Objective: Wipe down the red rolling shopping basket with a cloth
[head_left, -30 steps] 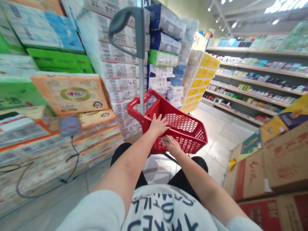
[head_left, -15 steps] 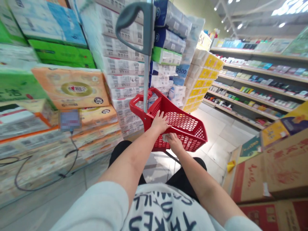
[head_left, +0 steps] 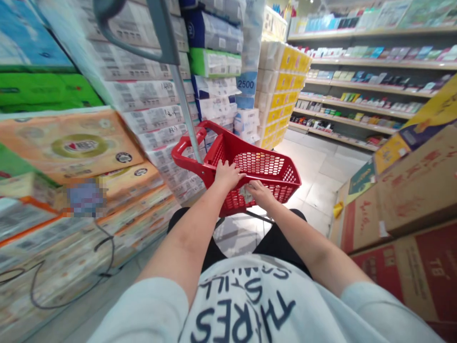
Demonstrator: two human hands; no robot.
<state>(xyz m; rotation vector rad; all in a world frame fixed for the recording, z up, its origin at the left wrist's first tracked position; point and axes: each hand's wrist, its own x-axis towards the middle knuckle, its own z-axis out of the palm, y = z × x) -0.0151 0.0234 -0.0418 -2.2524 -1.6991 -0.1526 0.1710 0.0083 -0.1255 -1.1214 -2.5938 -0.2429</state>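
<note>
See red basket (head_left: 255,159) just ahead of the knees (head_left: 178,216), beside stacked packs (head_left: 143,114); judge stiff, smooth plastic, fairly light, apt to shift under a side push, best taken by rim (head_left: 273,180) or grey handle (head_left: 166,35). Note left hand (head_left: 227,175) laid over the near rim, fingers spread, touching without visible clutch. Find right hand (head_left: 260,193) at outer near wall (head_left: 280,192), fingers curled narrow on a pale scrap (head_left: 245,192), probably soft, thin and easily crumpled, best pressed flat under fingertips; cannot tell pinch firmness.
</note>
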